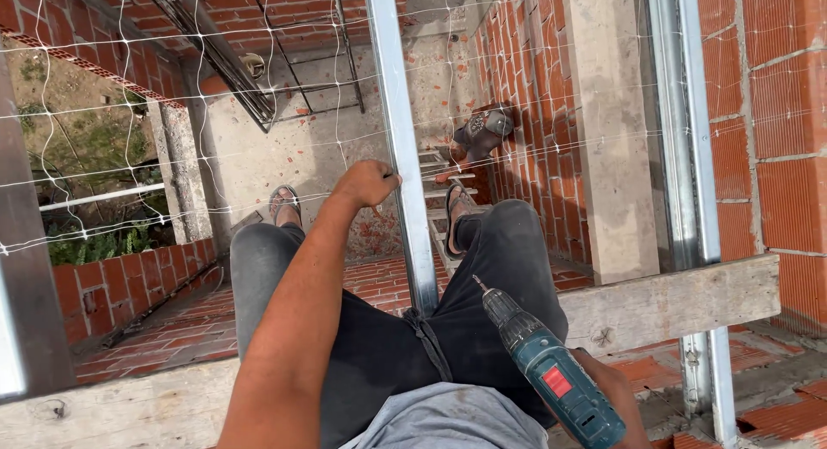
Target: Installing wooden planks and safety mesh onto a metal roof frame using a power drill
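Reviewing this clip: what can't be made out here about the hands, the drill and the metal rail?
- Right hand, head view: mostly behind the drill; grip unclear.
- Drill's lower body: cut by the frame edge.
- Metal rail base: hidden between the legs.
- Left hand: fingertips behind the rail.

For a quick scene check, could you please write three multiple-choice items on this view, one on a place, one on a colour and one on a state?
1. Where is the left hand?
A. on the upright metal rail
B. on the wooden plank
C. on the brick wall

2. What colour is the body of the cordless drill?
A. yellow
B. teal
C. white

3. How is the drill held by the right hand?
A. bit pointing up and away
B. bit pressed into the plank
C. lying flat on the floor

Answers:
1 A, the fingers wrap the rail.
2 B, the casing is teal with a red patch.
3 A, the bit tip stands free above the thigh.
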